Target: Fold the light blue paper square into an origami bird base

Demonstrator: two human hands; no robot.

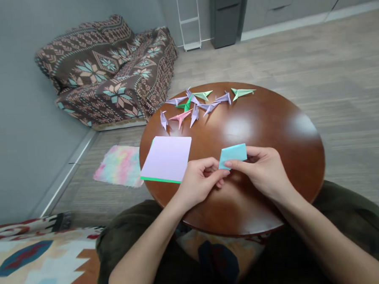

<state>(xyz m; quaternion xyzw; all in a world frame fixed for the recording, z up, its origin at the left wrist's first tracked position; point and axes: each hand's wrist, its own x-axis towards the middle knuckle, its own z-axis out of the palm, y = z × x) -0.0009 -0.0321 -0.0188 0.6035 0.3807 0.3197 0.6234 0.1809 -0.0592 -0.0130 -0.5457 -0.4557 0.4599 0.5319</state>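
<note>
- In the head view, your left hand is just below the centre of the frame, its fingers curled and its thumb and fingertips pinching the lower left corner of the folded light-blue paper.
- Your right hand, right of centre, grips the same paper from its right side, thumb pressed on the near face and the other fingers largely hidden behind it.
- The paper you hold is just right of the frame's centre, raised in front of you over the round brown table.
- Left of your left hand lies a stack of square sheets, lilac on top, with a green edge showing along its lower side.
- Toward the table's far edge, at upper centre, you have a cluster of folded paper figures in lilac, green and pink.
- A patterned sofa fills the upper left.
</note>
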